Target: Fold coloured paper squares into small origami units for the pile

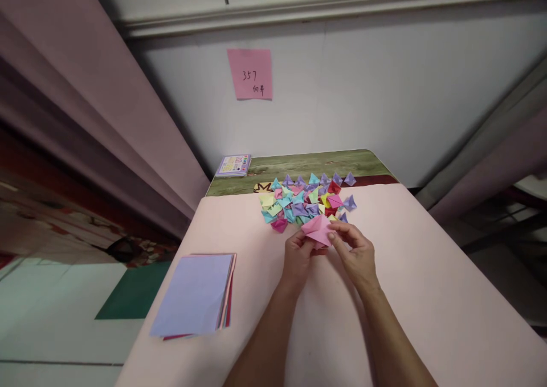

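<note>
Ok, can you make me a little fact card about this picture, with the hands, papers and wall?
Left hand: holds the left side of a pink origami piece
Right hand: holds its right side
Beyond hands: many colourful origami pieces clustered on the table
Left of hands: stack of coloured paper sheets, lavender on top
Wall: pink paper note reading 357

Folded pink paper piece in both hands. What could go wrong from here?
1. The folded pink paper piece, held by left hand and right hand, might get creased if squeezed.
2. The multicoloured pile of small folded-paper pieces lies just beyond; a nudge may scatter it.
3. The uneven, lavender-topped stack of paper sheets could slide off the nearby table edge.
</note>
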Motion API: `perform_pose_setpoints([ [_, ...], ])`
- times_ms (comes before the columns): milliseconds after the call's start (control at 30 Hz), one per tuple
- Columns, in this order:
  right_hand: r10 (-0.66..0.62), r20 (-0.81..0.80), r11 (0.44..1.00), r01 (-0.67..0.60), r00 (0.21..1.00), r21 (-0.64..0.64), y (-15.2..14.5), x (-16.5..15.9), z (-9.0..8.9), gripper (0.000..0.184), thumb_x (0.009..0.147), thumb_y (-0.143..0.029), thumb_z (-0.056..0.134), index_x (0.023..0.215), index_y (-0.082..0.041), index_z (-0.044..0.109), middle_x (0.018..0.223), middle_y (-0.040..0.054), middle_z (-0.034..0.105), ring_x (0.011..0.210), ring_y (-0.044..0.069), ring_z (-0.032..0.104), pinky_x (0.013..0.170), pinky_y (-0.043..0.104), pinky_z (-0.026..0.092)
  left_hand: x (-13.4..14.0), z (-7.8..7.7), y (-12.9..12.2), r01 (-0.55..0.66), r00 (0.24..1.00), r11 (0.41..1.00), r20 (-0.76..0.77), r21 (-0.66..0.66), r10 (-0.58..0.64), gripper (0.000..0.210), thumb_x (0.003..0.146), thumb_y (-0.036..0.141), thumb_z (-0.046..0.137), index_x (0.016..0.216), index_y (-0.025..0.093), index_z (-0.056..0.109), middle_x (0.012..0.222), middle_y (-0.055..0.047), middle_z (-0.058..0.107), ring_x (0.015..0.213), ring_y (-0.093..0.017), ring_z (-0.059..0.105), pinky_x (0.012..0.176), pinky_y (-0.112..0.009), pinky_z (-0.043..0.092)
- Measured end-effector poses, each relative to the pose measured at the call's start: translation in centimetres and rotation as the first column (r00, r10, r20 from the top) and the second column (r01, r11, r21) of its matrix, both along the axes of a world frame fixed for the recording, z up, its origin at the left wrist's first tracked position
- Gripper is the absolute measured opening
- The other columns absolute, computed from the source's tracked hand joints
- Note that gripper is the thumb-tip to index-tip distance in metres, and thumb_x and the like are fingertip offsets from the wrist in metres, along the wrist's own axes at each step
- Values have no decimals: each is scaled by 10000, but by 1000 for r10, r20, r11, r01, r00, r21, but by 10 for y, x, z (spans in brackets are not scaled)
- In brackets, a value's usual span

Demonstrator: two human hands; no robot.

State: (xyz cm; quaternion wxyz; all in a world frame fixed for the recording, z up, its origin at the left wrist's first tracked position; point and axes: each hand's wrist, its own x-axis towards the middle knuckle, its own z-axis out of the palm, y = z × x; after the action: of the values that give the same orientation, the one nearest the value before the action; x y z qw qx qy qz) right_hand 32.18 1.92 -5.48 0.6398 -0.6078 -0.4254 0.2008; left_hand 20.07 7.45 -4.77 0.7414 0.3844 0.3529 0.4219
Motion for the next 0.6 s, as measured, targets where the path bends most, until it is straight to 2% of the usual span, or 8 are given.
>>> perform_pose_setpoints([
  [100,-85,-112,996,89,990,29,-1,1,2,430,860,-433,663,1225,-211,611,1251,124,628,1097,244,625,901,408,552,0,-1,0,-12,999,1000,29,-12,13,350,674,378,811,906,122,754,841,-58,719,722,-164,662,699,-335,601],
  [167,-95,-188,995,101,978,23,-2,2,5,493,864,-464,649,1277,-208,567,1268,135,617,1068,241,640,839,385,577,-1,-2,0,-22,998,999,52,-27,23,365,669,396,823,910,131,754,866,-60,723,749,-169,666,719,-338,598],
  [233,-48,-247,999,40,968,-36,-2,2,7,494,830,-495,681,1214,-193,607,1122,122,682,924,222,677,736,344,587,0,-2,0,-37,996,999,80,-38,40,355,670,396,826,909,144,757,881,-59,723,774,-160,659,724,-313,587],
  [300,7,-280,993,-39,960,-108,-2,2,7,453,772,-511,735,1073,-178,672,898,80,713,763,194,668,642,302,563,0,-3,0,-40,995,998,93,-48,45,330,668,387,828,886,149,759,853,-50,718,749,-139,640,696,-277,568],
  [400,40,-276,987,-81,960,-138,-2,0,7,381,741,-517,758,884,-169,704,652,11,639,588,146,578,544,258,483,0,-3,-1,9,998,999,69,-34,-6,301,671,373,825,834,131,753,773,-41,697,684,-116,611,645,-244,536],
  [500,48,-255,987,-85,966,-138,-3,0,8,357,749,-515,748,829,-169,706,571,-19,563,524,123,498,493,243,414,-2,-2,0,31,999,1000,29,0,-31,332,671,383,824,853,119,737,772,-43,691,679,-120,614,626,-240,529],
  [600,79,-256,978,-124,963,-165,-4,-1,10,339,750,-505,747,808,-173,705,574,-20,560,513,119,482,478,240,398,-4,0,2,-16,1000,1000,-9,7,16,379,643,409,831,868,130,710,753,-28,680,656,-130,625,581,-241,530],
])
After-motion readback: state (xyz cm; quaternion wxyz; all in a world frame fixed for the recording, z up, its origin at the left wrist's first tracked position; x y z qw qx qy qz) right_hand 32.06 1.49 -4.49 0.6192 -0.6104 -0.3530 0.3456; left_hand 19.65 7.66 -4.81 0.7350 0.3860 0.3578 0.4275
